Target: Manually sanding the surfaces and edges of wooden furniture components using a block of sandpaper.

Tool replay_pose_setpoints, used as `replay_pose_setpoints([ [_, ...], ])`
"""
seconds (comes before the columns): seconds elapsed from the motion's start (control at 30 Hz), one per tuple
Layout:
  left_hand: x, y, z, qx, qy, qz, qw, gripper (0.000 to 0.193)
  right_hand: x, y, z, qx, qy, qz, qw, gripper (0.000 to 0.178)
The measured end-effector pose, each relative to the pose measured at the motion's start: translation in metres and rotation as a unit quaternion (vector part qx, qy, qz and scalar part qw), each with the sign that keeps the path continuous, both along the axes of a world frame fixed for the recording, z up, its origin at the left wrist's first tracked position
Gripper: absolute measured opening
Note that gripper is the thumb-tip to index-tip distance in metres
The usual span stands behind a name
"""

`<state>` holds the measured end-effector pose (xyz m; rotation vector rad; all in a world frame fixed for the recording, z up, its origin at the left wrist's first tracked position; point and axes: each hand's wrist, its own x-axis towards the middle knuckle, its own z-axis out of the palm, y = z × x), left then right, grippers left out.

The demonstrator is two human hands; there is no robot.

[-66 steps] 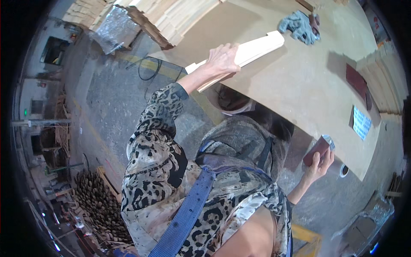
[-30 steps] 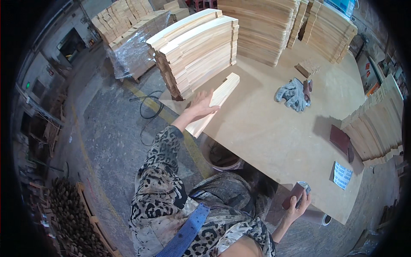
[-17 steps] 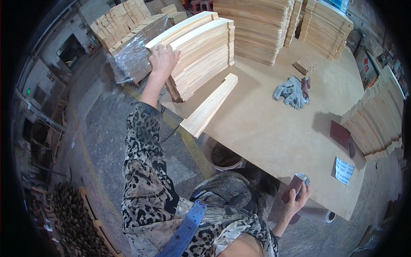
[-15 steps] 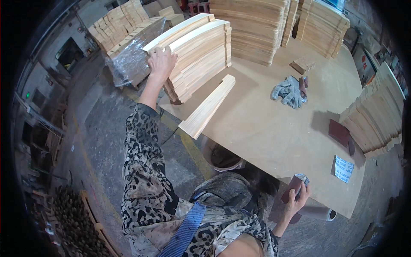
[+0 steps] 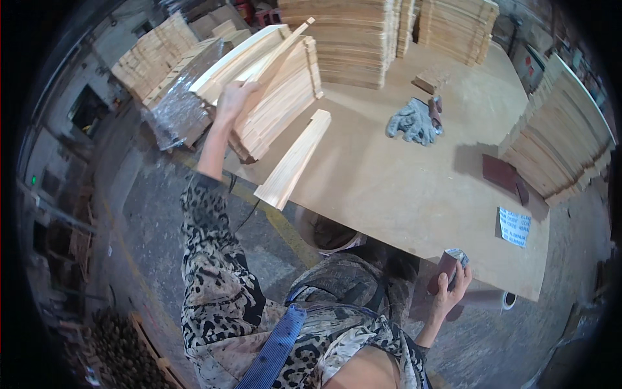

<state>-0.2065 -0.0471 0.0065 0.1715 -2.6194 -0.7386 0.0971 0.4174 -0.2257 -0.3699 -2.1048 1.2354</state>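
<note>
My left hand [image 5: 234, 102] grips the near end of a thin wooden slat [image 5: 282, 49], which is tilted up off the top of a stack of slats [image 5: 278, 104] at the table's left edge. Beside that stack, a single wooden piece [image 5: 295, 159] lies on the table with its near end by the edge. Low at the right, my right hand [image 5: 452, 292] is closed round a block wrapped in brown sandpaper [image 5: 444, 271], held just off the table's front edge.
Grey work gloves [image 5: 414, 121] and a small wood block [image 5: 427, 81] lie on the table [image 5: 395, 188]. Tall wood stacks [image 5: 337, 39] stand behind; another stack [image 5: 560, 139] is at right, near brown sandpaper [image 5: 499, 170] and a printed sheet [image 5: 514, 227]. Under the edge sits a bucket [image 5: 327, 233].
My left hand has taken hold of the top slat and lifted it at an angle off the stack. My right hand still holds the sandpaper block. The whole view has shifted slightly.
</note>
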Motion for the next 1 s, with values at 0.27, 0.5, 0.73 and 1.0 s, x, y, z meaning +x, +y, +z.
replay_pose_setpoints([
  [0.27, 0.064, 0.140, -0.083, 0.308, -0.131, -0.297, 0.895, 0.062, 0.029, 0.007, 0.000, -0.103, -0.031, -0.095, 0.990, 0.043],
  [0.5, 0.138, 0.252, -0.146, -0.046, -0.046, -0.613, 0.787, 0.066, 0.059, 0.016, 0.022, -0.493, 0.143, -0.132, 0.848, 0.050],
  [0.73, 0.137, 0.304, -0.190, -0.146, -0.001, -0.664, 0.733, 0.069, 0.130, 0.026, 0.024, -0.535, 0.253, -0.193, 0.782, 0.049],
  [1.0, 0.157, 0.346, -0.187, -0.191, -0.054, -0.671, 0.715, 0.066, 0.138, 0.063, 0.001, -0.459, 0.148, -0.244, 0.841, 0.048],
])
